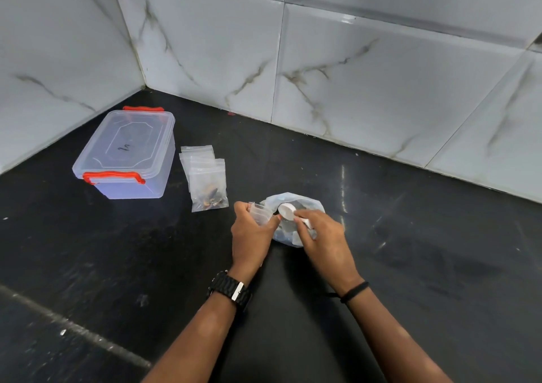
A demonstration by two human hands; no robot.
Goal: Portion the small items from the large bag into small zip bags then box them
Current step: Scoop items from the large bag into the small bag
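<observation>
Small zip bag, clear, is gripped in the left hand, whose fingers curl round it and hold it upright just beside the large bag. The large bag lies on the black counter in front of the person, its mouth open toward the camera, with dark small items visible through the plastic; what they are cannot be told. The right hand pinches the handle of a white scoop, with the bowl of the scoop over the large bag's opening and close to the mouth of the small zip bag. Whether the scoop holds anything cannot be told.

To the left, a filled zip bag lies flat on the counter with dark and brownish items gathered at its lower end. It overlaps a short stack of empty zip bags lying just behind it. Further left stands a clear plastic box with its lid on and red clasps at the near and far ends; a handwritten mark shows on the lid. The box is well apart from both hands.

A black watch sits on the left wrist and a thin black band on the right. Grey-veined white wall tiles enclose the counter at the back and left.
</observation>
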